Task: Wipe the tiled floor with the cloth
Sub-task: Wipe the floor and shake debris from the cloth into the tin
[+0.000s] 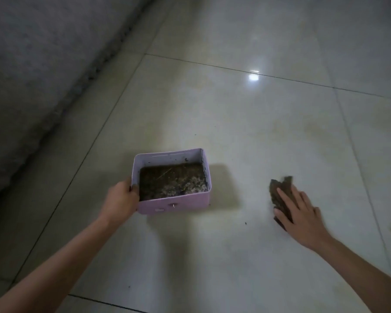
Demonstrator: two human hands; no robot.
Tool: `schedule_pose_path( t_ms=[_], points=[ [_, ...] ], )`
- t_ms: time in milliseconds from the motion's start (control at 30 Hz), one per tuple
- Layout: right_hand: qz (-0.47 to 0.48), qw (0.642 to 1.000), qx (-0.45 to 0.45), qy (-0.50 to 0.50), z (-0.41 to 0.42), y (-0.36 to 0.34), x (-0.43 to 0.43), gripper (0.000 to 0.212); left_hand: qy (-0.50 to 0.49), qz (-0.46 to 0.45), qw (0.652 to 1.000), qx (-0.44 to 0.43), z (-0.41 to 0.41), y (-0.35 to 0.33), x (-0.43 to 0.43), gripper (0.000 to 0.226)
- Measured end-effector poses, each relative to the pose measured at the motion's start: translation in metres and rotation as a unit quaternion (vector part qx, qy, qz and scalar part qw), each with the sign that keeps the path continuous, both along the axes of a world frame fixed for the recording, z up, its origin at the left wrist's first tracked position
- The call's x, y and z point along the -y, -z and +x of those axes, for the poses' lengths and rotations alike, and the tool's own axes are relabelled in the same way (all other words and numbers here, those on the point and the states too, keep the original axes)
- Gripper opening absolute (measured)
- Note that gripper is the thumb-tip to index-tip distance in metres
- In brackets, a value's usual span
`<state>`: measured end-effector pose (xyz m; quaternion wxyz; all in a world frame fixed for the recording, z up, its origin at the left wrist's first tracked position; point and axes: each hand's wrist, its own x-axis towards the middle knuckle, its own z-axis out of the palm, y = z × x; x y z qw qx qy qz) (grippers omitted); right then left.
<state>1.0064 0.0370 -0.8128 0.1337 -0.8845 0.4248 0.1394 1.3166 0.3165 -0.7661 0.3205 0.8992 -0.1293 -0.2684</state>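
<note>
Presently, the brown cloth (280, 192) is pressed flat on the tiled floor (235, 120) under the straight fingers of the right hand (303, 219), well to the right of the pink box (174, 205), whose left rim is gripped by the left hand (122, 199). Should the box be tilted or jerked, its murky water (172, 181) could be slopped across the tiles. Grime could also be smeared about by so soiled a cloth.

Glossy pale tiled floor (235, 114) carries a pink rectangular plastic box (174, 204) against the left fingers (133, 190) and a crumpled brown cloth (280, 185) under the right fingers (285, 195).

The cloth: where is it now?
In the head view, the cloth lies on the tiled floor under the right hand, right of the pink box.
</note>
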Motion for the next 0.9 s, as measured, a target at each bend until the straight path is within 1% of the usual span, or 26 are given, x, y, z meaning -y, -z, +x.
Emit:
schedule_pose_path(
  t_ms=[33,100,167,233,333,433,500,567,667,733,800,833,867,900],
  points=[
    [-0.019,1.0,-0.003,-0.011,0.007,0.007,0.009,0.06,-0.013,0.001,1.0,0.004,0.001,0.002,-0.007,0.023],
    [-0.03,0.999,0.028,-0.012,0.031,0.013,0.033,0.061,-0.041,-0.002,0.999,0.008,0.004,0.004,-0.018,0.024],
    [-0.058,0.997,0.027,-0.031,0.066,0.017,0.064,0.06,-0.068,-0.015,0.998,0.002,0.006,0.007,-0.025,0.024],
    [-0.088,0.995,0.024,-0.04,0.113,0.02,0.089,0.059,-0.096,-0.033,0.995,-0.005,0.009,0.012,-0.03,0.028],
    [-0.108,0.988,0.072,-0.077,0.192,0.029,0.099,0.058,-0.131,-0.062,0.989,-0.005,0.012,0.022,-0.042,0.032],
    [-0.085,0.979,0.109,-0.148,0.259,0.034,0.083,0.056,-0.145,-0.071,0.986,0.027,0.012,0.026,-0.053,0.039],
    [-0.056,0.97,0.141,-0.189,0.284,0.033,0.064,0.052,-0.151,-0.074,0.985,0.037,0.008,0.025,-0.058,0.044],
    [-0.022,0.954,0.184,-0.236,0.286,0.03,0.042,0.048,-0.156,-0.074,0.984,0.04,0.006,0.024,-0.061,0.039],
    [0.024,0.914,0.228,-0.335,0.249,0.025,0.01,0.043,-0.152,-0.061,0.985,0.044,0.003,0.024,-0.06,0.028],
    [0.04,0.882,0.233,-0.409,0.211,0.02,-0.007,0.04,-0.157,-0.081,0.984,0.032,0.0,0.021,-0.058,0.021],
    [0.066,0.851,0.209,-0.477,0.169,0.013,-0.017,0.039,-0.156,-0.097,0.983,0.013,-0.007,0.014,-0.058,0.015],
    [0.085,0.837,0.188,-0.507,0.15,0.009,-0.019,0.039,-0.15,-0.073,0.986,0.027,-0.014,0.011,-0.059,0.027],
    [0.104,0.818,0.172,-0.539,0.135,0.005,-0.02,0.039,-0.145,-0.028,0.986,0.072,-0.022,0.011,-0.062,0.041],
    [0.124,0.798,0.165,-0.566,0.126,0.0,-0.021,0.038,-0.129,0.022,0.981,0.144,-0.034,0.009,-0.063,0.048]
  ],
)
